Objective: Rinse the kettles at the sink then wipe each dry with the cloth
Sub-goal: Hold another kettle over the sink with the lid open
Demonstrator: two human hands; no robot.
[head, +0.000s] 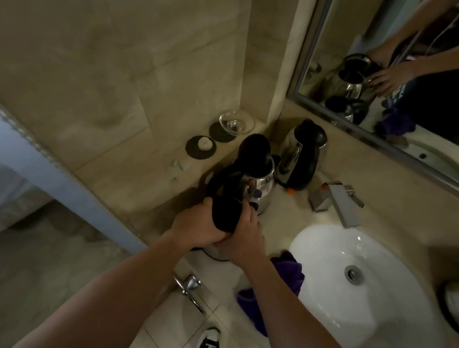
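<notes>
At the counter (pixel 149 171) beside the white sink (pixel 377 317), the person holds a steel kettle (pixel 258 185) with its black lid (pixel 253 151) standing open. The left hand (pixel 197 224) has its grip closed around the black handle (pixel 224 210) of this kettle, fingers curled over it. The right hand (pixel 245 232) comes from the other side and also wraps the lower part of the same handle, touching the left hand. The kettle stands on the counter, left of the sink. A second kettle (pixel 301 156), steel with a black lid and handle, stands just behind it near the corner, below the mirror (pixel 404 64). The purple cloth (pixel 288 273) lies on the counter edge, touching the sink rim, under the right forearm. The square chrome faucet (pixel 338 202) reaches over the basin. Farther back on the ledge are a glass dish (pixel 236 122) and a small white soap (pixel 206 143) on dark coasters.
</notes>
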